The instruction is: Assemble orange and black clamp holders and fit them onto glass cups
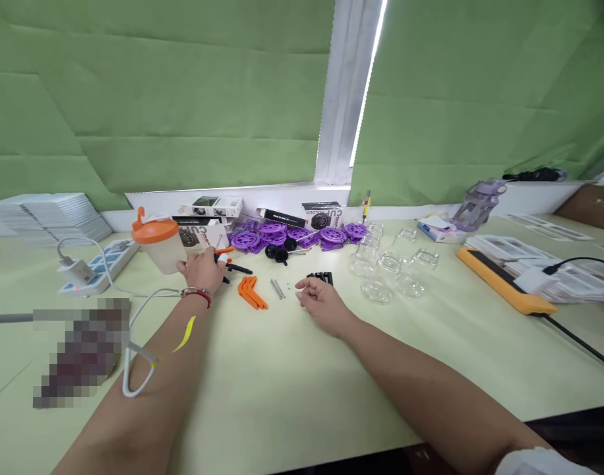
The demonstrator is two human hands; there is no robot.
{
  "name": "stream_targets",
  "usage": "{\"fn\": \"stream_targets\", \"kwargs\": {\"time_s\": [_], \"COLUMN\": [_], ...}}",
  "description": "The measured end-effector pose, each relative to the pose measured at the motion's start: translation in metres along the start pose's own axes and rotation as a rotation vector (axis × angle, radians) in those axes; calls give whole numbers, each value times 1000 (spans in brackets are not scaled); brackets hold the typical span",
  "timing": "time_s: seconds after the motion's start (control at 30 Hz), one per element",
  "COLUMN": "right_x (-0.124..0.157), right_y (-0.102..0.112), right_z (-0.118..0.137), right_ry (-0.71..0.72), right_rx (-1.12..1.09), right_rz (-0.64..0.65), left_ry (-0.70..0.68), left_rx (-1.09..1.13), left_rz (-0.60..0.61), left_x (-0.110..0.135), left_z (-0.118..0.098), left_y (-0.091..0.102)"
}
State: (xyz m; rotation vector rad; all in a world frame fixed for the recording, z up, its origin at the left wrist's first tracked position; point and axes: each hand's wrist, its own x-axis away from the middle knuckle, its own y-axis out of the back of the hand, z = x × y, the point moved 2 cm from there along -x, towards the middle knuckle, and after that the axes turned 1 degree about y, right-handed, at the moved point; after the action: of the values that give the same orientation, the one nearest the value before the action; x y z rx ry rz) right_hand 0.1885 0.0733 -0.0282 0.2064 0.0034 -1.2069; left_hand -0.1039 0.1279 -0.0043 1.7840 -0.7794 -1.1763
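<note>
In the head view, our left grip point(203, 272) is at a slim black item point(239, 269); whether it holds anything, we cannot tell. Our right grip point(324, 306), loosely curled and unfilled, is beside black parts point(326, 277). Bent orange pieces point(248, 293) lie between both.

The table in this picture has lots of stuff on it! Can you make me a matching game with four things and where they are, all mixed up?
Things:
1. Orange bent pieces
2. Silver screws
3. Purple wheel-shaped parts
4. Clear jars

Places:
A. In front of the printed boxes
B. Farther right than the right hand
C. Just left of the silver screws
D. Between the orange bent pieces and the right hand

Right pairs: 1-C, 2-D, 3-A, 4-B
</note>
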Motion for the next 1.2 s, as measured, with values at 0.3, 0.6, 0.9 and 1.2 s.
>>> {"fn": "stream_targets", "kwargs": {"time_s": [0.3,0.6,0.9,1.2], "right_x": [-3,-3,-5,-19], "right_y": [0,0,2,6], "right_z": [-4,-5,-2,0], "right_ry": [3,13,27,76], "right_rx": [5,1,9,89], "right_rz": [2,6,-35,-67], "left_ry": [-58,-60,3,241], "left_rx": [-67,-69,54,440], "left_rz": [-28,-35,-39,-174], "left_x": [1,5,22,55], "left_z": [5,7,-8,-8], "left_y": [-9,-13,15,18]}}
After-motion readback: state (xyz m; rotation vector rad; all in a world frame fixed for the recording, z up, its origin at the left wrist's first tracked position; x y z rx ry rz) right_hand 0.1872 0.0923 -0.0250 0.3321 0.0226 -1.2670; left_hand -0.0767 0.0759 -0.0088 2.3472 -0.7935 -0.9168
